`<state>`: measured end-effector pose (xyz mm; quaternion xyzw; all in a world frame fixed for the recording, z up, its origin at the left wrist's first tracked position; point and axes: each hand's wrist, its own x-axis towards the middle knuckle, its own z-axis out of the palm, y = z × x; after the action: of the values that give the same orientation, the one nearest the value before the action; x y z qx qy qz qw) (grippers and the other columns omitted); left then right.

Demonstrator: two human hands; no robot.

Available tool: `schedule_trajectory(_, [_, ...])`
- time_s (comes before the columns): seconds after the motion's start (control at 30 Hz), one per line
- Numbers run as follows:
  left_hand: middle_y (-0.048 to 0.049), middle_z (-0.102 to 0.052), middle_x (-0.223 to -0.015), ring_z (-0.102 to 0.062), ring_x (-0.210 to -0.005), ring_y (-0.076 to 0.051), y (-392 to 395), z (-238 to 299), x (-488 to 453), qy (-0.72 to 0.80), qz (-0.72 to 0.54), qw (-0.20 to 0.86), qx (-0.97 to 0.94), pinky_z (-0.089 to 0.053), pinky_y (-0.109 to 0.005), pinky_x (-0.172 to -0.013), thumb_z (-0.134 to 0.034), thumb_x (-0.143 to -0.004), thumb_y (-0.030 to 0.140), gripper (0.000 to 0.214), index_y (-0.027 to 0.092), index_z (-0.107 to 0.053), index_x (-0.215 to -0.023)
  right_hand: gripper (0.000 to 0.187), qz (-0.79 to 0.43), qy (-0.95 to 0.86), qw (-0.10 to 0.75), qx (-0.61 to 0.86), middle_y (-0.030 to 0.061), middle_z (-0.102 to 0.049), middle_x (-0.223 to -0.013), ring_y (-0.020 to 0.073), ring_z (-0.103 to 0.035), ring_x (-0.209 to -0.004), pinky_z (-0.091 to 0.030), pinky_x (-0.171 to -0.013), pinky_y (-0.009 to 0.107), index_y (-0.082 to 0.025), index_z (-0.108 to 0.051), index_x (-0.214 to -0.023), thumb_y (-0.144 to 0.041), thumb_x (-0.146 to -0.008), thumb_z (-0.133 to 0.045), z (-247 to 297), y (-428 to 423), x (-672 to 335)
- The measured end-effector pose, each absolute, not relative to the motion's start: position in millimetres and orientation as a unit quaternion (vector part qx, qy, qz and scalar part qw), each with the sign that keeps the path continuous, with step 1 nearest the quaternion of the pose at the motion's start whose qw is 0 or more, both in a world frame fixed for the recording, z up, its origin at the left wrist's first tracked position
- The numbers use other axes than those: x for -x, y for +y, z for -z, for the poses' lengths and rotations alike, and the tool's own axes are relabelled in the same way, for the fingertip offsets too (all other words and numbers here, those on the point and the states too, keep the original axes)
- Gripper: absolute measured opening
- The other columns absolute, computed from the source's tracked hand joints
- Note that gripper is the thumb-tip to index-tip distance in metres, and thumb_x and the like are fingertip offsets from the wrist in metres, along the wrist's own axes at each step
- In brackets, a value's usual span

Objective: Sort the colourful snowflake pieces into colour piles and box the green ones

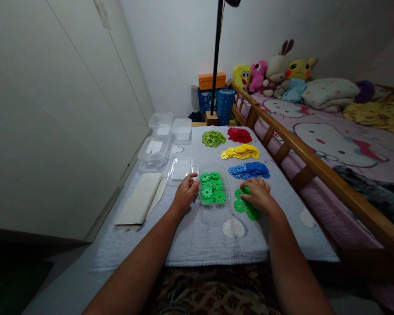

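A clear plastic container (229,192) holds several layers of green flower-shaped plastic discs (207,192). My left hand (186,192) grips its left side, with the fingers curled against the wall. To the right of it, my right hand (258,195) reaches down over a small pile of loose green discs (239,205), its fingertips pinched on one at the pile's left. The hand covers part of that pile. Just beyond it lies a heap of blue discs (248,170), then yellow discs (240,152), red discs (239,135) and light-green pieces (213,138).
Left of the filled container lies a clear lid (181,169). More clear containers (153,151) stand at the back left, and a folded beige cloth or paper (140,199) lies at front left. A black pole (216,57) rises behind the table; a wooden bed rail (302,162) runs along the right.
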<state>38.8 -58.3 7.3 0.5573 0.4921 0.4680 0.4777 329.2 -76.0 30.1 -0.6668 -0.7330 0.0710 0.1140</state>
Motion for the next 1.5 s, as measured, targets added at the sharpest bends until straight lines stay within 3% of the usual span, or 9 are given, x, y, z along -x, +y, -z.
schedule_trajectory(0.27, [0.0079, -0.050, -0.065, -0.044, -0.049, -0.008, -57.5, -7.1, -38.7, 0.496, -0.464, 0.473, -0.562, -0.038, -0.019, -0.047, -0.055, -0.089, 0.054, 0.048, 0.018, -0.055, -0.121, 0.010, -0.186, -0.720, 0.230, 0.628, 0.0037, -0.070, -0.083, 0.0243, -0.063, -0.085, -0.045, -0.083, 0.040, -0.024, -0.069, -0.076, -0.027, -0.081, -0.061, -56.7, -75.1, -333.9])
schedule_trajectory(0.47, [0.0087, -0.047, -0.064, -0.043, -0.048, -0.008, -57.8, -7.2, -38.7, 0.498, -0.459, 0.473, -0.564, -0.037, -0.020, -0.047, -0.054, -0.089, 0.054, 0.049, 0.018, -0.054, -0.123, 0.014, -0.204, -0.712, 0.335, 0.583, 0.0039, -0.073, -0.087, 0.0223, -0.065, -0.086, -0.045, -0.088, 0.039, -0.023, -0.071, -0.088, -0.032, -0.084, -0.061, -82.7, -72.9, -305.8])
schedule_trajectory(0.63, [0.0091, -0.045, -0.063, -0.043, -0.048, -0.009, -58.9, -8.9, -39.1, 0.500, -0.460, 0.474, -0.560, -0.037, -0.020, -0.048, -0.054, -0.089, 0.055, 0.048, 0.019, -0.055, -0.122, 0.009, -0.179, -0.762, 0.289, 0.551, 0.0041, -0.075, -0.090, 0.0237, -0.064, -0.094, -0.034, -0.105, 0.049, -0.024, -0.072, -0.088, -0.021, -0.085, -0.063, -85.5, -74.1, -269.2])
schedule_trajectory(0.8, [0.0084, -0.049, -0.064, -0.043, -0.048, -0.008, -59.2, -10.0, -39.3, 0.502, -0.459, 0.472, -0.561, -0.037, -0.020, -0.049, -0.054, -0.090, 0.054, 0.048, 0.019, -0.055, -0.122, 0.015, -0.172, -0.789, 0.235, 0.541, 0.0036, -0.076, -0.098, 0.0262, -0.060, -0.105, -0.026, -0.108, 0.054, -0.026, -0.073, -0.086, -0.016, -0.086, -0.061, -78.8, -76.7, -259.3])
schedule_trajectory(0.93, [0.0079, -0.049, -0.065, -0.045, -0.050, -0.008, -58.4, -9.8, -39.2, 0.500, -0.459, 0.469, -0.566, -0.038, -0.020, -0.049, -0.054, -0.089, 0.053, 0.047, 0.019, -0.055, -0.121, 0.019, -0.134, -0.762, 0.267, 0.575, 0.0062, -0.074, -0.114, 0.0293, -0.057, -0.115, -0.028, -0.106, 0.052, -0.025, -0.073, -0.093, -0.015, -0.085, -0.058, -72.2, -74.3, -276.5])
schedule_trajectory(1.03, [0.0080, -0.049, -0.064, -0.044, -0.049, -0.008, -58.7, -10.7, -39.3, 0.500, -0.457, 0.465, -0.570, -0.037, -0.020, -0.049, -0.053, -0.090, 0.052, 0.046, 0.018, -0.055, -0.121, 0.021, -0.107, -0.743, 0.276, 0.600, 0.0075, -0.073, -0.115, 0.0300, -0.056, -0.114, -0.030, -0.103, 0.050, -0.025, -0.073, -0.095, -0.018, -0.086, -0.056, -69.6, -73.4, -298.6])
schedule_trajectory(1.27, [0.0083, -0.049, -0.064, -0.043, -0.048, -0.008, -60.1, -13.5, -39.7, 0.500, -0.460, 0.469, -0.564, -0.038, -0.019, -0.048, -0.055, -0.089, 0.052, 0.046, 0.018, -0.055, -0.120, 0.007, -0.111, -0.762, 0.145, 0.621, 0.0069, -0.067, -0.125, 0.0324, -0.050, -0.123, -0.028, -0.107, 0.053, -0.026, -0.076, -0.083, -0.025, -0.078, -0.071, -56.9, -90.5, -323.6])
schedule_trajectory(1.37, [0.0089, -0.048, -0.063, -0.043, -0.047, -0.008, -59.6, -12.6, -39.9, 0.499, -0.460, 0.474, -0.561, -0.038, -0.020, -0.047, -0.055, -0.089, 0.053, 0.046, 0.018, -0.055, -0.120, 0.015, -0.107, -0.769, 0.093, 0.624, 0.0069, -0.062, -0.134, 0.0352, -0.043, -0.131, -0.023, -0.110, 0.059, -0.027, -0.076, -0.088, -0.024, -0.073, -0.076, -45.2, -99.7, -321.2])
schedule_trajectory(1.5, [0.0087, -0.048, -0.063, -0.043, -0.047, -0.008, -59.1, -11.4, -39.6, 0.498, -0.460, 0.474, -0.562, -0.038, -0.020, -0.047, -0.055, -0.089, 0.054, 0.047, 0.019, -0.055, -0.120, 0.014, -0.098, -0.777, 0.089, 0.616, 0.0079, -0.061, -0.134, 0.0358, -0.041, -0.131, -0.022, -0.110, 0.061, -0.026, -0.075, -0.085, -0.022, -0.072, -0.075, -37.8, -104.2, -317.2])
